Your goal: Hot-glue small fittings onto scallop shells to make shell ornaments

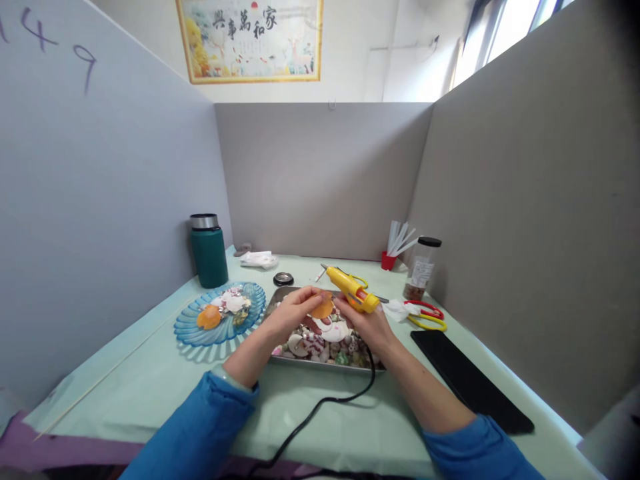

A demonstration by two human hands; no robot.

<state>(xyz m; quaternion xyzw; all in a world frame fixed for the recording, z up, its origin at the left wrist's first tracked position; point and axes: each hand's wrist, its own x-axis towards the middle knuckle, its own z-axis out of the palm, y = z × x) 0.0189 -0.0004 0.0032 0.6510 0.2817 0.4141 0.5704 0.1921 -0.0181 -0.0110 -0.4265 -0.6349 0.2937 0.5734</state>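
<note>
My left hand pinches an orange seashell above a metal tray full of mixed shells. Wrapped round a yellow hot glue gun is my right hand, its fingertips close to the shell's right edge. The gun's nozzle points up and away to the left, and a black cord runs from it towards the front edge. To the left, a blue scalloped plate bears white shells and an orange shell.
A green bottle stands behind the plate, near a round lid. At right are a red cup of glue sticks, a jar, red-and-yellow-handled scissors and a black slab. Grey panels enclose the table.
</note>
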